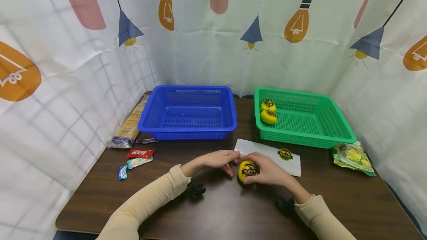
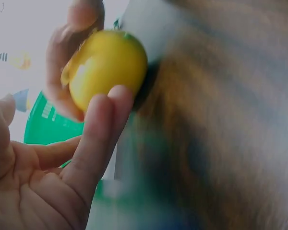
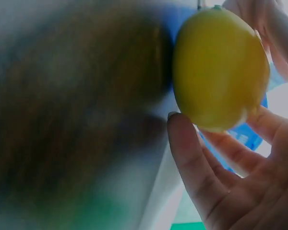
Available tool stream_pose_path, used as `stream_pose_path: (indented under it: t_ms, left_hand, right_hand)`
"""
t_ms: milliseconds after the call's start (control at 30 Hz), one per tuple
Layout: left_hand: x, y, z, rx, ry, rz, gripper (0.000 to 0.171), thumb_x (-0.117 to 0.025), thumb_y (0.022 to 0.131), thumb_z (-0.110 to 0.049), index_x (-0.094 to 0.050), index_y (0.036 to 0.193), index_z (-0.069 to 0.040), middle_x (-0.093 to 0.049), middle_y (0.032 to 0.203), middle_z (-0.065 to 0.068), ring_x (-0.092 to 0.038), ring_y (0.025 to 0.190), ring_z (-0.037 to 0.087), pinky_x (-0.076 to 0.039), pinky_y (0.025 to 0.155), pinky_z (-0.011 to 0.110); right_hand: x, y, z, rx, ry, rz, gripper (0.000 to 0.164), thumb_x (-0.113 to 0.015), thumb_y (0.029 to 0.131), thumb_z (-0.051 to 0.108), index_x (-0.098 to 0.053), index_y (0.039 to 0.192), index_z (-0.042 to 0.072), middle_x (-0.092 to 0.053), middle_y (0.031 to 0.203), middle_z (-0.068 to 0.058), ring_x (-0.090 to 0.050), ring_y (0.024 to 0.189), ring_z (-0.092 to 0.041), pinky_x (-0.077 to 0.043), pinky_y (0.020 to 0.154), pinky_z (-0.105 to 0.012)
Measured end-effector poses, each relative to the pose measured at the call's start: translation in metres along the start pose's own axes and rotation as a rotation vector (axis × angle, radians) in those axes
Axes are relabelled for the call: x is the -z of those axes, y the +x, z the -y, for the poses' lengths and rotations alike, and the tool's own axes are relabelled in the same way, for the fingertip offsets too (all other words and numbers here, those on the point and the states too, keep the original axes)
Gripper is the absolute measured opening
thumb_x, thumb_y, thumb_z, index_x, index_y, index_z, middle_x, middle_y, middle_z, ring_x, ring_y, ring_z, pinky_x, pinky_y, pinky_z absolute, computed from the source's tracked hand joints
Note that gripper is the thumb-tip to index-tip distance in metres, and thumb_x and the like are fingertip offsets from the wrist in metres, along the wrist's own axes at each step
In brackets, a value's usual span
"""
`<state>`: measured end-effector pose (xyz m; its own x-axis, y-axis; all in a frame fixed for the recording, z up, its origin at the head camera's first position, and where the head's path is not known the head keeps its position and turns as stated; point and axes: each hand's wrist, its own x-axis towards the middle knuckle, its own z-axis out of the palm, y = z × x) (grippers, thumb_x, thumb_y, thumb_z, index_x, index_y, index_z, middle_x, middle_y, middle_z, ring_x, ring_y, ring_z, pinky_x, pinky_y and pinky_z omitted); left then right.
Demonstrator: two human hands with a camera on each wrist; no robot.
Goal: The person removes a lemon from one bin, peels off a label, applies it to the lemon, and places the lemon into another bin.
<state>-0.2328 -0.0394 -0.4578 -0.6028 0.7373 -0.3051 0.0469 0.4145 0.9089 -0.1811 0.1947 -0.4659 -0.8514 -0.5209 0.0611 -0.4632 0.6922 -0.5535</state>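
Note:
A yellow lemon (image 1: 246, 171) with a round black-and-yellow label stands on the dark table, its plain side filling much of the right wrist view. My right hand (image 1: 267, 169) grips it between the thumb and fingers. Just left of the fruit is my left hand (image 1: 220, 160), its fingers loosely extended and holding nothing. In the left wrist view two of its fingertips overlap the lemon (image 2: 108, 67); whether they touch it I cannot tell. Behind both hands lies a white sheet (image 1: 263, 149), partly covered by the right hand, with one similar round label (image 1: 285, 154) on it.
Two labelled lemons (image 1: 268, 117) sit at the left end of a green basket (image 1: 300, 140). A blue basket (image 1: 190, 135) stands at the back centre. Small candy packets (image 1: 140, 153) and a long package (image 1: 128, 125) lie on the left, a green-yellow bag (image 1: 354, 158) on the right.

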Motion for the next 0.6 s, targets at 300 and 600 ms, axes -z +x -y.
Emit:
stream_pose_path:
  t_ms: [300, 600]
  left_hand:
    - [0.0107, 0.0036, -0.0006, -0.094, -0.088, -0.119, 0.056, -0.030, 0.110, -0.037, -0.049, 0.138, 0.007, -0.057, 0.130, 0.026, -0.072, 0.086, 0.017, -0.061, 0.088, 0.038]
    - [0.0101, 0.0081, 0.0015, -0.135, -0.144, -0.172, 0.057, -0.031, 0.110, -0.037, -0.052, 0.134, 0.009, -0.059, 0.122, 0.024, -0.073, 0.089, 0.017, -0.061, 0.089, 0.039]
  right_hand:
    - [-0.0019, 0.0072, -0.0017, 0.032, 0.027, 0.033, 0.084, -0.089, 0.065, 0.052, -0.059, 0.133, 0.013, -0.067, 0.126, 0.002, -0.063, 0.109, -0.012, -0.054, 0.097, -0.036]
    - [0.0064, 0.0109, -0.0047, 0.028, 0.064, 0.066, 0.079, -0.088, 0.068, 0.051, -0.060, 0.133, 0.016, -0.069, 0.123, 0.006, -0.062, 0.106, -0.008, -0.054, 0.095, -0.033]
